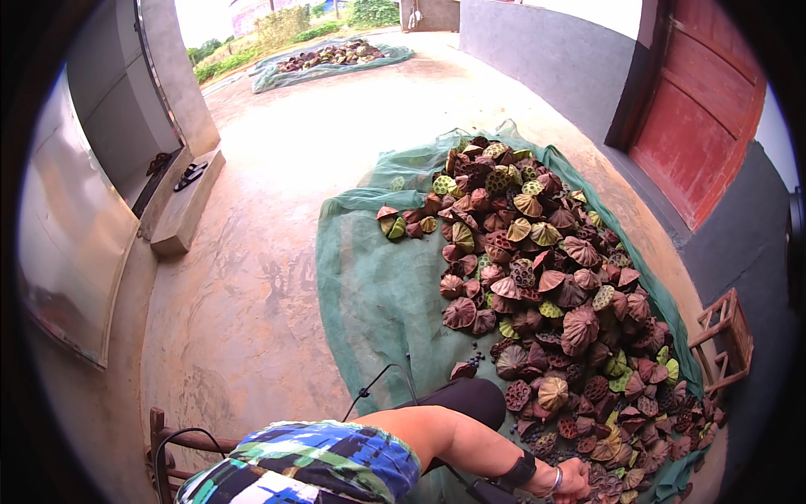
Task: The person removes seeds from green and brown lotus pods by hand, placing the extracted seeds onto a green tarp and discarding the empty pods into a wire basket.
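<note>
My left hand [572,480], with a silver bangle at the wrist and a black band on the forearm, reaches to the lower edge of the view. Its fingers are bent down at a dried lotus seed pod [604,486]; whether they grip it is hidden. My right hand is out of view. Before me a big heap of lotus seed pods [554,277], mostly brown with some green and yellow, lies on a green mesh net [384,283]. Loose dark lotus seeds [476,357] are scattered on the net beside my knee [472,400].
A small wooden stool [724,340] lies tipped by the grey wall [548,60], near a red door [699,107]. Part of a wooden chair [189,441] shows behind me. Sandals [191,176] rest on a concrete step [189,208]. Farther off, another net [283,80] holds more pods [334,55].
</note>
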Demonstrator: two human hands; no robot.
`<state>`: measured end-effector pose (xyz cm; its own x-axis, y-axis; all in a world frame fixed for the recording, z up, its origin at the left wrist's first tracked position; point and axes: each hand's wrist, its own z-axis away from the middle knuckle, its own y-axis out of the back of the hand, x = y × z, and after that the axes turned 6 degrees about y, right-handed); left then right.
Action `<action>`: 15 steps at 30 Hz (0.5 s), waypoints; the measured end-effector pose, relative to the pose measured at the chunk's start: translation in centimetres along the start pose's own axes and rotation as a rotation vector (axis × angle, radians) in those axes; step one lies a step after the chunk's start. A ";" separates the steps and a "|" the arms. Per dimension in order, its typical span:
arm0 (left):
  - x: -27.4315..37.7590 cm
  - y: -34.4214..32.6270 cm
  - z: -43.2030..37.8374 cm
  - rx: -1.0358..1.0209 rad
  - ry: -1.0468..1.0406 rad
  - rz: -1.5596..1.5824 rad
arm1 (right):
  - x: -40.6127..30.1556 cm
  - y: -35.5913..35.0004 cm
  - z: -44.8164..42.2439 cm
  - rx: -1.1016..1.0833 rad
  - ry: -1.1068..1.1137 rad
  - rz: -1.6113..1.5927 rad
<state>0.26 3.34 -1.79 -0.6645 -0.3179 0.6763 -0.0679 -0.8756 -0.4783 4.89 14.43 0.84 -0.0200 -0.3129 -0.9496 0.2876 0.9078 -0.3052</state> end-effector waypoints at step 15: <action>-1.4 0.0 -2.5 0.029 -0.201 -0.203 | 0.2 0.0 0.4 0.037 -0.030 0.159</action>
<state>-0.66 4.74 -4.11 -0.4784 -0.1983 0.8555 -0.1610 -0.9379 -0.3074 5.31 14.28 0.67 0.0570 -0.1746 -0.9830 0.3199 0.9359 -0.1477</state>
